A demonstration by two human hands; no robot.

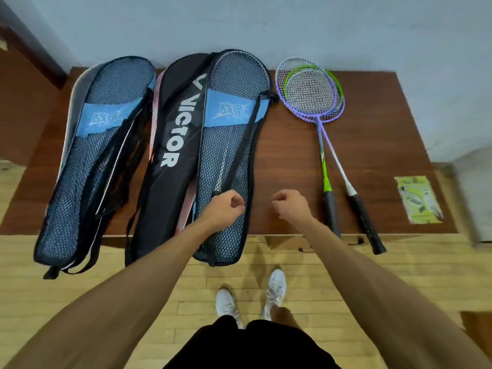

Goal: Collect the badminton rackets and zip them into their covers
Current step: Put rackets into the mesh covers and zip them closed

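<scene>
The left hand [226, 209] hovers over the lower half of a black mesh racket cover with a blue printed band [231, 145], its fingers curled in towards the palm. A black strap of that cover ends just beside the knuckles, and I cannot tell whether the fingers pinch anything. A white racket frame shows through the mesh at the cover's top end. The right hand [290, 206] is also curled into a loose fist with nothing seen in it. It hangs over the bare dark brown wooden surface [378, 134], between the mesh cover and the two loose rackets.

Those rackets lie to the right of the right hand, near it but apart. The green-shafted racket [324, 171] and the purple-and-white-shafted racket [336, 155] have overlapping heads and crossing shafts, and their black grips poke past the near edge.

A black fabric bag lettered VICTOR [175, 129] lies against the mesh cover's left side. Further left is a second mesh cover with a blue band [101, 134]. A yellow-green leaflet [418, 199] sits at the far right.
</scene>
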